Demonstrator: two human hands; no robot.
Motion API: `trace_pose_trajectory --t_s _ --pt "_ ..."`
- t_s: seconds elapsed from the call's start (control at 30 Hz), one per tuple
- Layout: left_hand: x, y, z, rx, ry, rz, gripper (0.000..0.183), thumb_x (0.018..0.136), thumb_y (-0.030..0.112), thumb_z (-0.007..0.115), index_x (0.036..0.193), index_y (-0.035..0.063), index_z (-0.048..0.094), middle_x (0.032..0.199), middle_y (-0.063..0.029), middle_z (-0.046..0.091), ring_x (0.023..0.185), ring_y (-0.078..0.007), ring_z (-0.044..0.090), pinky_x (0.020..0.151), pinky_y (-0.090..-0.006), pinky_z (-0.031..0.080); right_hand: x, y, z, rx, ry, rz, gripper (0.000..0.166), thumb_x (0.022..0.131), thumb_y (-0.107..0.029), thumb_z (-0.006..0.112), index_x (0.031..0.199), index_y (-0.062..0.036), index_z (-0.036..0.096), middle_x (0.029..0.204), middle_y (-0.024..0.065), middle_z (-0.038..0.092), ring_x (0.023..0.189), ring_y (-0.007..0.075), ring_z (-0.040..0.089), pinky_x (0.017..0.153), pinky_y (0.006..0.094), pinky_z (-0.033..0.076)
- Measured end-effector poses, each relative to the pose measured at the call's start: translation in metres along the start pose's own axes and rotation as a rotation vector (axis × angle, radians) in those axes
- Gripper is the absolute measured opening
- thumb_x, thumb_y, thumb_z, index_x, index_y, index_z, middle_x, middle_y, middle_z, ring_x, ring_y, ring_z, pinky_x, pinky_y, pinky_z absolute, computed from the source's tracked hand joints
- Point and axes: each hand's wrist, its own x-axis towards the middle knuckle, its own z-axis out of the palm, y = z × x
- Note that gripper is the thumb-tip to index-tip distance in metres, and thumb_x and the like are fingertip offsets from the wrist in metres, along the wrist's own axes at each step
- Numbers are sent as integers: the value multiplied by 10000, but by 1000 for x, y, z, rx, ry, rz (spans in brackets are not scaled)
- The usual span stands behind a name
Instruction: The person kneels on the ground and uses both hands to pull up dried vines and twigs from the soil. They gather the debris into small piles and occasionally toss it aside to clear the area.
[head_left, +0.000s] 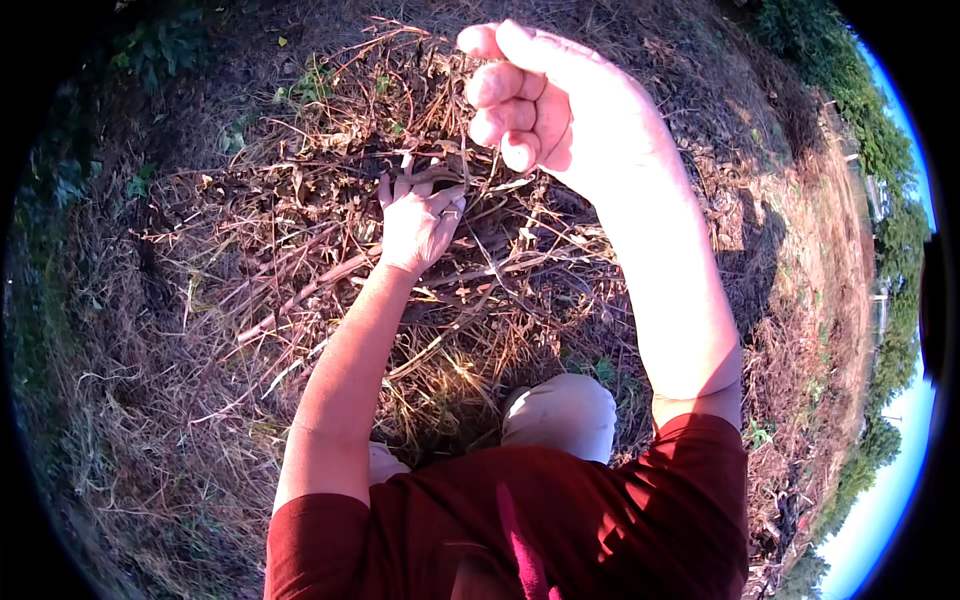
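My left hand (420, 221) reaches into a heap of dry stalks and withered leaves (322, 180). Its fingers are spread among them, and a curled dry stalk (435, 176) crosses in front of them. Debris partly hides the fingertips, so a grip cannot be made out. Above and to the right, my right hand (540, 105) is raised over the heap, palm side showing and fingers loosely curled. Nothing shows in its sunlit palm. Thin upright stems appear just left of its fingertips; whether they touch is unclear.
A thick stick (322, 285) lies slantwise below the heap. Dry grass (150, 420) covers the ground at left. My pale-clothed knee (562, 416) is close in front of my dark red shirt (450, 517). Green shrubs (161, 45) stand upper left; trees (892, 247) line the right.
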Motion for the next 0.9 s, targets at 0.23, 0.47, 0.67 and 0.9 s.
trace_pose_trajectory --t_s 0.23,0.47,0.67,0.9 --pt "0 2 -7 -128 92 -49 218 828 259 566 903 100 696 904 -94 632 1073 -350 502 1025 -516 256 7 63 -28 -1360 266 -514 334 888 -305 538 1078 -40 609 1081 144 621 1032 281 588 885 376 466" --pt "1 13 -15 -137 123 -46 152 800 193 594 841 70 674 875 -90 634 975 -301 560 946 -424 378 85 110 -120 -1866 405 -259 511 900 -441 432 1270 -93 491 1350 124 437 1263 273 385 1084 424 231" --pt "-8 15 -11 -189 -140 -59 132 816 158 596 854 41 643 894 -95 663 889 -303 621 780 -365 494 73 160 -160 -1927 260 231 445 931 -369 329 796 -96 653 822 91 668 852 226 634 1092 457 172" --pt "-36 13 9 -169 -45 -41 105 791 139 629 876 77 629 923 -61 651 972 -280 590 811 -379 470 38 194 -159 -1887 460 -59 335 884 -297 442 690 -93 623 709 61 644 694 239 627 1061 485 217"
